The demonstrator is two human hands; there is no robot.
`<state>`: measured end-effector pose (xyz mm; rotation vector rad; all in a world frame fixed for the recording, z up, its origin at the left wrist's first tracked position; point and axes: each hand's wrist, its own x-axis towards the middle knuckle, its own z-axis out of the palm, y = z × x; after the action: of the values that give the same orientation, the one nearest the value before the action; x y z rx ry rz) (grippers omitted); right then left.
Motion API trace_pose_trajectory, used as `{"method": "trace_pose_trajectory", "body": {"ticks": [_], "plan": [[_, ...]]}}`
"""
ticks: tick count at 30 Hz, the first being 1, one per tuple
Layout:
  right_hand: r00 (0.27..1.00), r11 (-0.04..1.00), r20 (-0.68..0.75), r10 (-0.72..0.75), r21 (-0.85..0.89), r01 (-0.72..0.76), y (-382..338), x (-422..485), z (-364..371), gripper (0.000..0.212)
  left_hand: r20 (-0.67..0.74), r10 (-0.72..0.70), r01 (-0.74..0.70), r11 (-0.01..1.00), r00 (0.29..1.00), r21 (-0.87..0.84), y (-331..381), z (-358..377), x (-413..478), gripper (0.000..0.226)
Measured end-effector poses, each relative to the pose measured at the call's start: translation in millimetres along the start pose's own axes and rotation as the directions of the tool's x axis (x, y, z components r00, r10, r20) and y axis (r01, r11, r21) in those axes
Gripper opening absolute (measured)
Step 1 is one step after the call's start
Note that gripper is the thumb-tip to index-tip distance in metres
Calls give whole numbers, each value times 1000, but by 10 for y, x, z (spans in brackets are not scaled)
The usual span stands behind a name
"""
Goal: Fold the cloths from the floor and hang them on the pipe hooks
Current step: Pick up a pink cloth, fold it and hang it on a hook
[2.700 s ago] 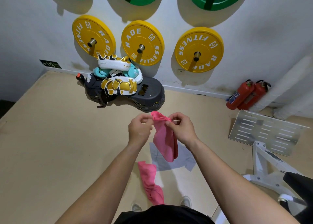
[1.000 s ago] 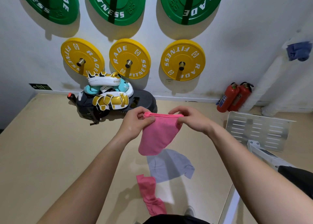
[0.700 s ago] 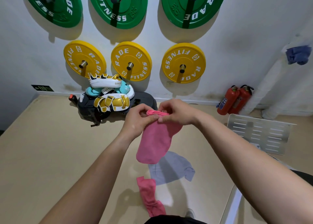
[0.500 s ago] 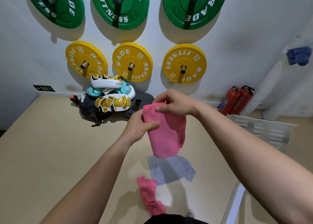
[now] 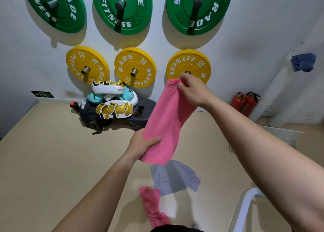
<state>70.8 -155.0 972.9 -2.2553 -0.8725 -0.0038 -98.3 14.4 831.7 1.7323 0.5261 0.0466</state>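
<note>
A folded pink cloth (image 5: pixel 166 121) hangs stretched in the air between my hands. My right hand (image 5: pixel 192 89) pinches its top corner, raised in front of a yellow plate. Lower down, my left hand (image 5: pixel 142 144) grips the cloth near its bottom end, thumb laid across the front. On the tan floor below lie a pale blue-grey cloth (image 5: pixel 173 177) and a second, crumpled pink cloth (image 5: pixel 152 207). A dark blue cloth (image 5: pixel 303 61) hangs on the white wrapped pipe (image 5: pixel 278 84) at the upper right.
Green (image 5: pixel 121 7) and yellow weight plates (image 5: pixel 135 67) are mounted on the wall ahead. A pile of boxing pads (image 5: pixel 112 102) sits on a dark step platform by the wall. Two red fire extinguishers (image 5: pixel 244 103) stand near the pipe. White equipment frame (image 5: pixel 245 207) at lower right.
My right hand has lifted the cloth's top corner up and to the right. My left hand slid down the cloth and now grips it near the bottom end, pulling it long.
</note>
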Motion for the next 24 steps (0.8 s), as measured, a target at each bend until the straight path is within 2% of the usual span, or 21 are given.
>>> {"method": "trace_pose_trajectory", "body": {"ticks": [4, 8, 10, 12, 15, 16, 18, 21, 24], "plan": [[981, 974, -105, 163, -144, -177, 216, -62, 80, 16, -34, -14, 19, 990, 999, 137, -78, -86, 38, 40], [955, 943, -161, 248, -184, -276, 479, -145, 162, 21, 9, -65, 63, 988, 998, 140, -128, -209, 60, 38], [931, 924, -197, 308, -172, -342, 600, -178, 181, 23, 25, -105, 101, 985, 994, 138, -167, -297, 51, 28], [906, 910, -227, 359, -133, -394, 698, -217, 193, 22, 3, -149, 148, 987, 989, 66, -226, -395, 46, 21], [879, 903, -253, 405, -42, -428, 815, -298, 227, 19, -75, -202, 183, 962, 977, -205, -289, -519, 50, 20], [877, 906, -255, 408, -7, -424, 836, -322, 246, 19, -93, -210, 179, 948, 973, -263, -289, -540, 54, 20], [905, 929, -217, 366, 25, -370, 831, -351, 291, 18, -122, -202, 167, 953, 972, -252, -284, -543, 79, 19], [973, 974, -42, 225, -20, -226, 732, -322, 365, 16, -134, -176, 152, 973, 975, -173, -233, -423, 127, 17], [989, 992, 92, 116, -51, -112, 607, -263, 395, 15, -103, -140, 127, 984, 985, -129, -152, -243, 191, 20]]}}
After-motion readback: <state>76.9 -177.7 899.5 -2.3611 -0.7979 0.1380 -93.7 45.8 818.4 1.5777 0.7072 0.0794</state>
